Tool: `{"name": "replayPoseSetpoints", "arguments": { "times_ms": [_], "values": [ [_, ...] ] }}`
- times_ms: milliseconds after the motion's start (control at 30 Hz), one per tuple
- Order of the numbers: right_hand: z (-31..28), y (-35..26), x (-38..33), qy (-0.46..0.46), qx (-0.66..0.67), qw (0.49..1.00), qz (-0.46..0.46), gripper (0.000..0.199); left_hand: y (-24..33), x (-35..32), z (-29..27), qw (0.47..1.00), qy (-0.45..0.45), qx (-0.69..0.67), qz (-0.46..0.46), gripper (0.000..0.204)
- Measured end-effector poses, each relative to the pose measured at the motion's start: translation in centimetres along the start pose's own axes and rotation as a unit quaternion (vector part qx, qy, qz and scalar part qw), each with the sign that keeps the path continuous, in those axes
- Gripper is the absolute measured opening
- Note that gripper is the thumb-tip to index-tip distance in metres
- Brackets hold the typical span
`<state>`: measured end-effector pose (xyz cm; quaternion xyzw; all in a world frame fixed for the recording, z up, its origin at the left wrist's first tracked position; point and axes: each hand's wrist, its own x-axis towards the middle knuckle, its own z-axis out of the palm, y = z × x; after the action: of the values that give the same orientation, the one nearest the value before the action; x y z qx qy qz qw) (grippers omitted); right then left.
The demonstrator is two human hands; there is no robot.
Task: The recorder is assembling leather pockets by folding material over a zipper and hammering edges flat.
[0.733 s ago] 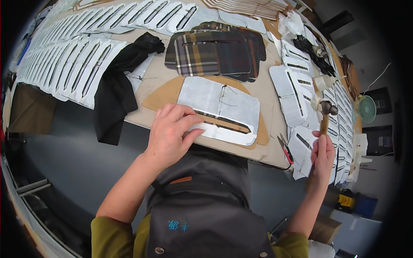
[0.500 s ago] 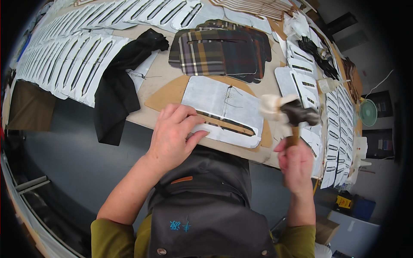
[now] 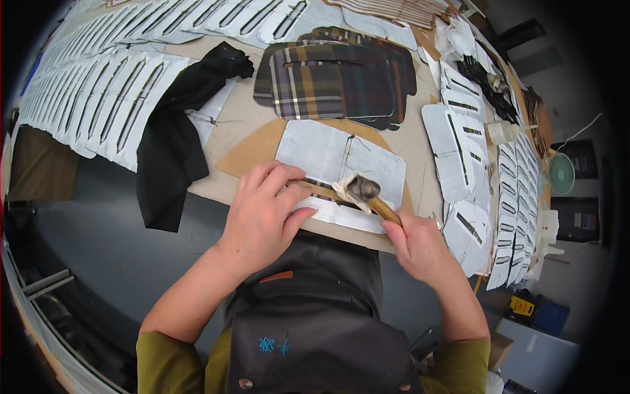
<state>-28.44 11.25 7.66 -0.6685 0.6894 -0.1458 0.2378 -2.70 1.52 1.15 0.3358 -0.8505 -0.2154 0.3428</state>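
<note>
My right hand (image 3: 421, 246) is wrapped round the wooden handle of a hammer (image 3: 384, 210). The hammer's dark head has white cloth about it and is over the slot of a white-backed panel (image 3: 307, 146) at the table's near edge. Along that slot runs a strip of plaid and tan, with a white band (image 3: 348, 215) on its near side. My left hand (image 3: 259, 207) lies on the panel's left end, fingers bent and thumb apart, pressing near the slot. Its fingers hide that end, and the hammer head covers part of the slot. A tan board (image 3: 246, 152) lies beneath the panel.
Plaid panels (image 3: 315, 79) are stacked beyond the work. Black cloth (image 3: 172, 141) hangs over the table edge at left. Rows of white slotted pieces (image 3: 88, 98) cover the left and far sides; more slotted pieces (image 3: 453, 151) and a squeeze bottle (image 3: 505, 131) are at right.
My right hand has brought the hammer left and over the panel's slot, from out to the right. My left hand keeps nearly the same place on the panel.
</note>
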Motion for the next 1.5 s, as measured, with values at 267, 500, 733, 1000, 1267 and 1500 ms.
{"name": "replayPoseSetpoints", "arguments": {
  "times_ms": [267, 500, 733, 1000, 1267, 1500],
  "values": [
    [-1.8, -2.0, 0.1, 0.055, 0.157, 0.986, 0.015, 0.026, -0.7, -0.2, -0.3, 0.998, -0.038, -0.015, -0.04, 0.03],
    [-0.1, 2.0, 1.6, 0.128, 0.024, 0.988, 0.079, 0.022, -0.6, 0.7, -0.7, 0.997, -0.06, -0.012, -0.038, 0.03],
    [1.0, 3.2, 4.4, 0.205, -0.042, 0.974, -0.087, 0.027, -0.5, 4.1, 2.0, 0.995, -0.093, -0.024, 0.014, 0.021],
    [4.1, 0.4, 6.6, 0.012, 0.196, 0.979, -0.061, 0.026, -0.8, 4.5, 3.1, 0.996, -0.077, -0.034, 0.003, 0.012],
    [3.5, -0.7, 7.8, -0.039, 0.168, 0.984, -0.049, 0.019, -1.7, 4.2, 3.0, 0.995, -0.083, -0.064, -0.003, 0.007],
    [3.6, 0.1, 7.8, 0.04, 0.023, 0.973, -0.225, 0.008, -2.2, 3.9, 1.9, 0.987, -0.096, -0.126, 0.004, 0.016]
  ]
}}
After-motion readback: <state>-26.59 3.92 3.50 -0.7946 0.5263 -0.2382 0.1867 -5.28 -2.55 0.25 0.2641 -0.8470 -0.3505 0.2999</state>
